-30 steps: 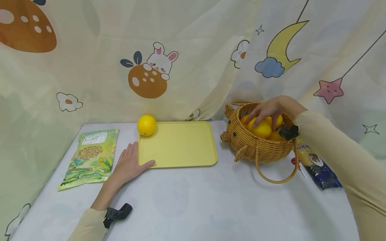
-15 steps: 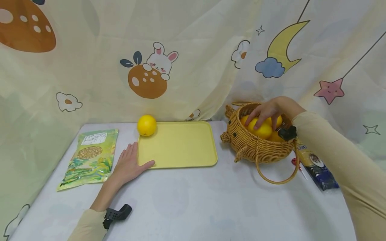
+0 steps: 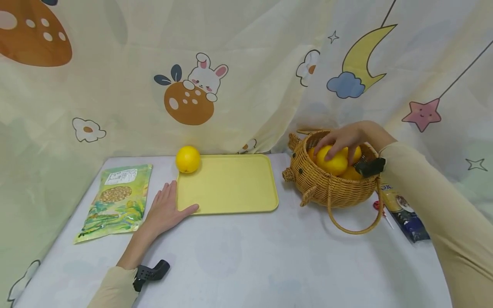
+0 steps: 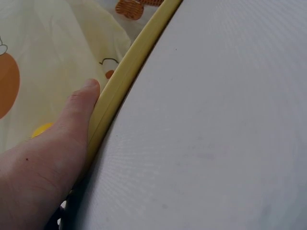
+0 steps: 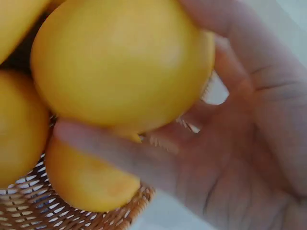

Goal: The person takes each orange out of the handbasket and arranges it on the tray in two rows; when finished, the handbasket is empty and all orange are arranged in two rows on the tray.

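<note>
The right hand [image 3: 345, 137], blurred, seems to pinch a fruit [image 3: 334, 163] in the basket [image 3: 344, 194]; the left hand [image 3: 165, 209], thumb spread from fingers, touches the tray [image 3: 231, 184].

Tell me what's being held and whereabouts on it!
The right grip holds a yellow fruit by its sides, in the basket; the left grip just touches the tray.

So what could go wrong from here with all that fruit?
The right hand grips a yellow fruit crowded by others, so lifting it might dislodge its neighbours.
The black wrist device is close to the rim of the wicker basket and could catch.
The lone fruit sits at the far left corner of the tray; a bump might roll it off.
</note>
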